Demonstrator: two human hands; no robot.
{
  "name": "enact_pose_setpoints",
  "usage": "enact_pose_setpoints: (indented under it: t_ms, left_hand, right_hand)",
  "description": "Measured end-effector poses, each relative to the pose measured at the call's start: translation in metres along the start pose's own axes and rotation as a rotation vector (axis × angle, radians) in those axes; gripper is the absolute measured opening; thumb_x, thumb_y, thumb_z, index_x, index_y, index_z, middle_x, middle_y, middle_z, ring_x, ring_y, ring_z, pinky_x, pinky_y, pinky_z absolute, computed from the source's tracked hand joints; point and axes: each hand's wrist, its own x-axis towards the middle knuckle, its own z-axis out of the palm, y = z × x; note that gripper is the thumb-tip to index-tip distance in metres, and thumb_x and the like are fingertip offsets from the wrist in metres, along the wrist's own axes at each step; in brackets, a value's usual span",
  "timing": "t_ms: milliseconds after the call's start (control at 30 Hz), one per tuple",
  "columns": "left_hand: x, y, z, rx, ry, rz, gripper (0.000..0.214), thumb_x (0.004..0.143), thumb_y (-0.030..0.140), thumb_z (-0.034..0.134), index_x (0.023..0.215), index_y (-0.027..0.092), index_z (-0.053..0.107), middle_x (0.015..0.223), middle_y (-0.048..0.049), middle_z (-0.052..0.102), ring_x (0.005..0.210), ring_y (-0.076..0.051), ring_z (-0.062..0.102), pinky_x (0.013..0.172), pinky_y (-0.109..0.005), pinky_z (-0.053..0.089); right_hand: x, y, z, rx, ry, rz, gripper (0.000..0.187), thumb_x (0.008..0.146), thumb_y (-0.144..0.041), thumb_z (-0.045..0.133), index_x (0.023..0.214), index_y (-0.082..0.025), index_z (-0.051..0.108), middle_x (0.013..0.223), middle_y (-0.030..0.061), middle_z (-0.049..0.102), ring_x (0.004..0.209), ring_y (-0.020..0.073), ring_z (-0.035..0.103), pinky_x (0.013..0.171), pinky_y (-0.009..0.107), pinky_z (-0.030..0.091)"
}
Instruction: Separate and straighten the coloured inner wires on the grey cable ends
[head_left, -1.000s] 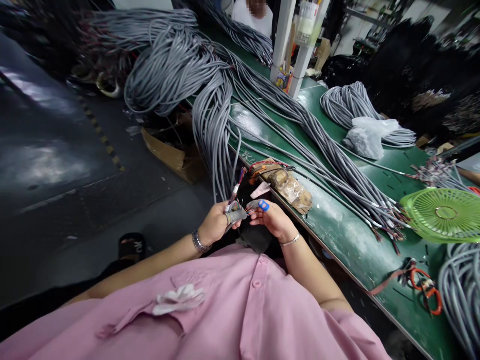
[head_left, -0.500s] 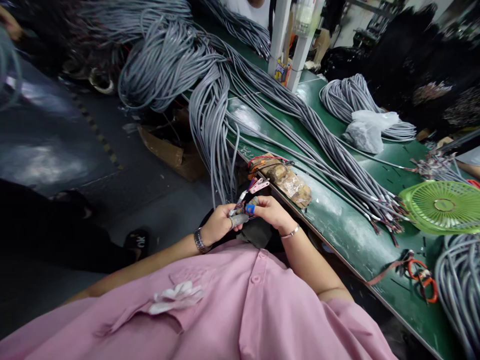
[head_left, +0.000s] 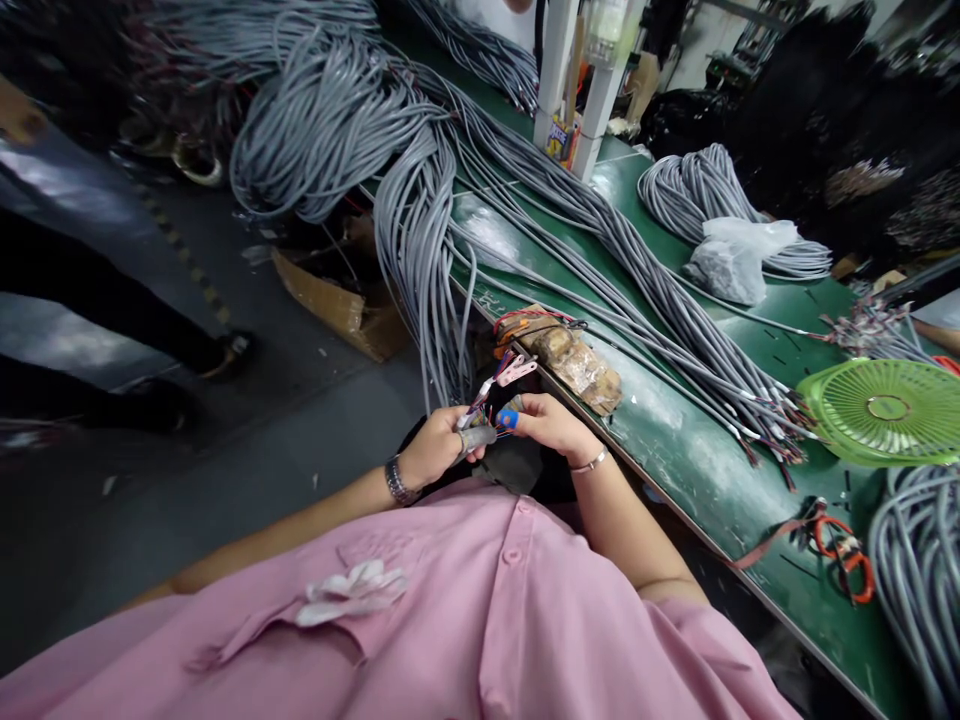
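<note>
My left hand (head_left: 442,442) is closed around the end of a grey cable whose thin coloured wires (head_left: 491,418) fan out between my hands. Grey tape wraps its thumb. My right hand (head_left: 551,425), with blue tape on a finger, pinches at the tips of these wires; which ones it grips is too small to see. Just beyond my fingers is a pink clip-like piece (head_left: 516,370) at the bench edge. A tape-wrapped wooden block (head_left: 577,365) lies close by on the bench, with red and black leads beside it.
Bundles of grey cable (head_left: 322,130) cover the green bench (head_left: 667,425) and hang over its edge. A green fan (head_left: 889,410), orange-handled scissors (head_left: 844,555) and a plastic bag (head_left: 742,260) lie at right. A cardboard box (head_left: 337,310) stands on the floor. A person's legs (head_left: 112,300) are at left.
My right hand has drawn slightly right, away from my left, exposing the thin wires between them. The person at left has moved, and more of their legs shows.
</note>
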Motion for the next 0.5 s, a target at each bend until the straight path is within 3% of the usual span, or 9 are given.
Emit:
enact_pose_setpoints:
  t_ms: [167, 500]
  left_hand:
    - [0.0, -0.004, 0.001, -0.011, -0.011, 0.008, 0.013, 0.069, 0.022, 0.068, 0.064, 0.014, 0.058, 0.05, 0.0004, 0.06, 0.044, -0.01, 0.049, 0.045, -0.022, 0.04]
    - [0.0, -0.006, 0.0, -0.004, -0.008, -0.018, 0.008, 0.069, 0.018, 0.062, 0.063, 0.014, 0.059, 0.051, -0.0003, 0.06, 0.044, -0.01, 0.05, 0.046, -0.022, 0.04]
  right_hand:
    - [0.004, 0.002, 0.005, 0.03, 0.006, -0.023, 0.026, 0.074, -0.039, 0.067, 0.075, -0.014, 0.062, 0.066, -0.0023, 0.056, 0.06, 0.0091, 0.047, 0.062, 0.024, 0.042]
    - [0.011, 0.002, 0.018, -0.124, 0.077, -0.148, 0.026, 0.081, -0.041, 0.062, 0.077, -0.014, 0.061, 0.07, -0.0008, 0.06, 0.063, 0.0107, 0.05, 0.063, 0.024, 0.044]
